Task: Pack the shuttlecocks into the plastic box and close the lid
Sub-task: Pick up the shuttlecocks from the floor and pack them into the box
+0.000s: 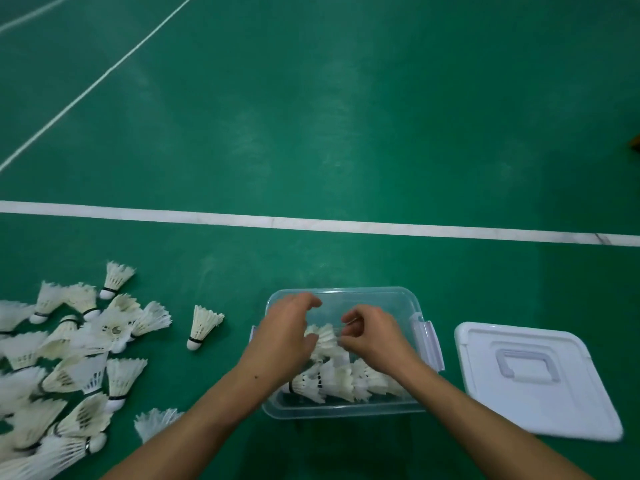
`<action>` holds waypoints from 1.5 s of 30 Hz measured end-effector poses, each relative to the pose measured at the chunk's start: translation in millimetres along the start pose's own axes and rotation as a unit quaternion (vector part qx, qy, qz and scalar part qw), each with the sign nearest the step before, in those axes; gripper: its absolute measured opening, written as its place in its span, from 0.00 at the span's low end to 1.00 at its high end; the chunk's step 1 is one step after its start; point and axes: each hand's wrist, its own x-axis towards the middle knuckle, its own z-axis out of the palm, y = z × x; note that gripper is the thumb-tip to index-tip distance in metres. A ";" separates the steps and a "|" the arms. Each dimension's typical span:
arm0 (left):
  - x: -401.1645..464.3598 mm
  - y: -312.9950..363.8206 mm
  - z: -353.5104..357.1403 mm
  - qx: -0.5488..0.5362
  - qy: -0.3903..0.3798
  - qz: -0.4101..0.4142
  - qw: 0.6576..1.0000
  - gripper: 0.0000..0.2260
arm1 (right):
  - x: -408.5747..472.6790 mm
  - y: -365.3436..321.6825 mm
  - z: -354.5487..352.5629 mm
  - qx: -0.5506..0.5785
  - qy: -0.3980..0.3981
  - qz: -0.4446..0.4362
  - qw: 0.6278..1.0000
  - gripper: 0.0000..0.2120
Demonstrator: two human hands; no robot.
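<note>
From the head camera, a clear plastic box (346,408) with rounded corners sits on the green court floor (311,133), just on the near side of a broad white line (311,223). Its wall is see-through, with pale lilac latches (433,344) on its right end. Inside, a row of white feathered shuttlecocks (339,379) lies along the near wall, cork ends and dark bands pointing left.

Both hands reach over the open box. The left hand (287,330) has its fingers curled downward over the left part of the box, the right hand (374,334) is bent the same way beside it, and between them sits a white shuttlecock (327,336) whose feathers their fingertips touch; whether either hand really grips it, I cannot tell.

The white lid (533,379), with a moulded lilac handle in its top, lies flat on the floor to the right of the box, apart from it. To the left, a loose heap of shuttlecocks (69,362) sprawls over the floor, and 1 shuttlecock (202,327) lies alone between heap and box.
</note>
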 end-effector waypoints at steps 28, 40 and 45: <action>-137.1 -210.9 -43.3 0.094 -0.106 0.038 0.989 0.39 | 65.1 -207.7 163.5 -0.217 -0.106 -0.218 0.945 0.24; -108.7 -261.6 -84.8 -0.017 0.082 -0.161 0.983 0.38 | 91.1 -207.2 188.1 -0.263 -0.106 -0.166 0.945 0.22; -78.9 -273.2 -80.6 0.020 0.075 -0.272 0.959 0.29 | 91.4 -208.1 188.5 -0.261 -0.105 -0.170 0.945 0.22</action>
